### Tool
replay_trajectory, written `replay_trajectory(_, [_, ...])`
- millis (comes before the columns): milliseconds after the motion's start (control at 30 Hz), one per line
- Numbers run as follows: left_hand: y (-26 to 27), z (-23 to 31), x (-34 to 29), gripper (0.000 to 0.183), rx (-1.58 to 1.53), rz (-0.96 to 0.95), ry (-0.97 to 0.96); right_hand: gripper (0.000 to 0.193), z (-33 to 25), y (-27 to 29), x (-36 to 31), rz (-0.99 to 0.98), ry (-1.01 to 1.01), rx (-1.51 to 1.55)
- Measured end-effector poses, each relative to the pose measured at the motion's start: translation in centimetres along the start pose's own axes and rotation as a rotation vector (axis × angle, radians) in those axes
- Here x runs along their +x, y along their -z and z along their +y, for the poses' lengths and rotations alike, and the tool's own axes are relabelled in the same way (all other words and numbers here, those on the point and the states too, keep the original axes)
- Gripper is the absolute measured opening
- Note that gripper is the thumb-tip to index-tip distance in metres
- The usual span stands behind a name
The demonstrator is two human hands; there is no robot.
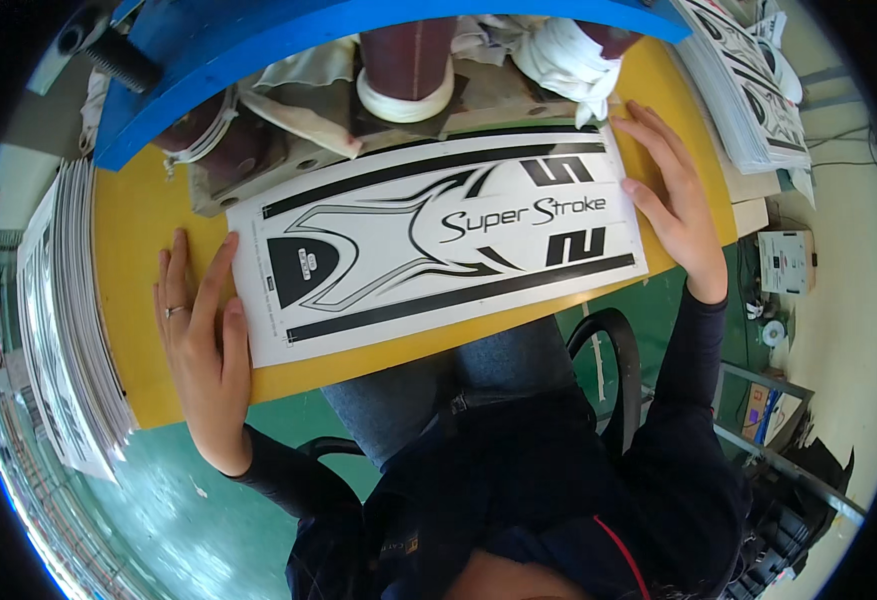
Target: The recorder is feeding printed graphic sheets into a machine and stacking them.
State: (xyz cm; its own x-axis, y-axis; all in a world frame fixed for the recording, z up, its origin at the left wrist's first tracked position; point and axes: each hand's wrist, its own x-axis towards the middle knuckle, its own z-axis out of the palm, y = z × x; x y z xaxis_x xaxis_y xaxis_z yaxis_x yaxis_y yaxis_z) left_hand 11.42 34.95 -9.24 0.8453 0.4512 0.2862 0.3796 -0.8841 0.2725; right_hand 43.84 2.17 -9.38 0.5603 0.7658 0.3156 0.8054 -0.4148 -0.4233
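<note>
A white sheet printed with black and grey graphics [388, 225] lies flat on the yellow tabletop [143, 300], its far edge close against a metal base with round holes. My left hand [198, 335] rests at the sheet's left end, fingers stretched out and pointing away from me, the index finger and thumb along the edge. Beside the right end lies my right hand [673, 195], its fingers extended toward the far right corner and the thumb at the edge. Neither hand grips anything.
Overhead at the far side runs a blue machine beam [358, 40]. Dark red cylinders [408, 55] with white cloth wraps [568, 65] stand under it. Stacks of printed sheets sit at left [68, 320] and far right [748, 95]. A black chair armrest [618, 350] is by my right side.
</note>
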Motion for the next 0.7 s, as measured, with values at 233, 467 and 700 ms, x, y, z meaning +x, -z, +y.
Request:
replay_trajectory(233, [-0.16,-0.02,0.02,0.044,0.013,-0.007,0.005,0.043,0.36,-0.01,-0.35,-0.013,-0.016,-0.076])
replay_trajectory(467, [-0.13,-0.12,-0.01,0.044,0.009,-0.005,0.004,0.043,0.48,-0.09,-0.38,-0.01,-0.001,-0.083])
replay_trajectory(700, [-0.01,-0.15,-0.01,0.043,0.007,-0.009,0.005,0.043,0.22,-0.16,-0.23,-0.009,-0.011,-0.086])
